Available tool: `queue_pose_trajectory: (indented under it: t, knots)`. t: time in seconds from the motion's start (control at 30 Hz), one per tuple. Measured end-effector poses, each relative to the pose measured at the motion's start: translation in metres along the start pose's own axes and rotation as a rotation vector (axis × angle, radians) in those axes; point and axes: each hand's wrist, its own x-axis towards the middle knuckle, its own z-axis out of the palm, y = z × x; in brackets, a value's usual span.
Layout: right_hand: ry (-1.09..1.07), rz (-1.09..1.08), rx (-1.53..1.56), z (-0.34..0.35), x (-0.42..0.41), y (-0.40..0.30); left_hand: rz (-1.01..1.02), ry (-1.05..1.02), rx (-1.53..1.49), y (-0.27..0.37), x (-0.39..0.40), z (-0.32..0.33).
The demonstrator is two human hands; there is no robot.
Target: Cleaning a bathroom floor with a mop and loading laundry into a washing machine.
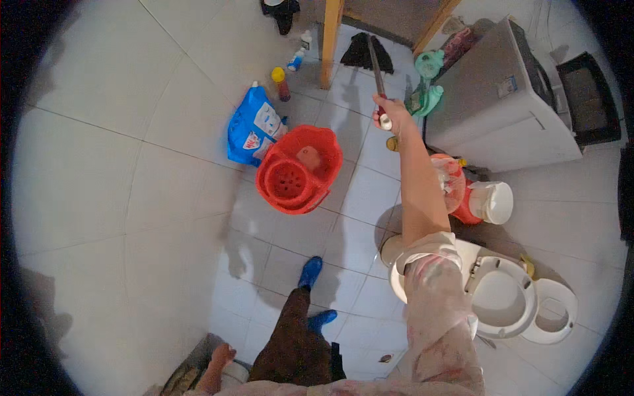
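My right hand [394,115] reaches far forward, its fingers closed around the dark red grip of a mop or broom. Its metal handle [376,67] slopes away to a black, fan-shaped head [364,53] on the floor by the doorway. My left hand [224,354] hangs low at the lower left, near a wall; its fingers are too small and blurred to read. On the tiles ahead stands a red mop bucket [324,143] with a round perforated wringer basket [288,182]. A flat pale patch shows inside the bucket.
A blue detergent pouch [250,126] leans beside the bucket, with a yellow-capped bottle [281,84] beyond. Green jugs [430,99] stand by a washing machine [495,104]. At right are a white pail [498,203] and a toilet [500,297]. A wooden door frame [331,44] rises ahead.
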Motion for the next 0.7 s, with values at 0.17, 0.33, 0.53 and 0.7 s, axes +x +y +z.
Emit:
queue_pose_trajectory:
  t: [0.17,0.33,0.53,0.7]
  knots:
    - [0.483,-0.948,-0.943,-0.086,-0.003,0.102,0.254,0.213,-0.564,0.009,0.035,0.032]
    - [0.431,-0.508,-0.743,-0.122,-0.163,0.324,0.476,0.331,-0.118,0.101,0.061,-0.010]
    - [0.435,-0.020,-0.385,-0.103,-0.413,0.369,0.318,0.362,-0.467,0.170,0.020,-0.079]
    - [0.412,0.232,-0.079,-0.065,-0.601,0.411,0.158,0.266,-0.174,0.092,0.044,-0.029]
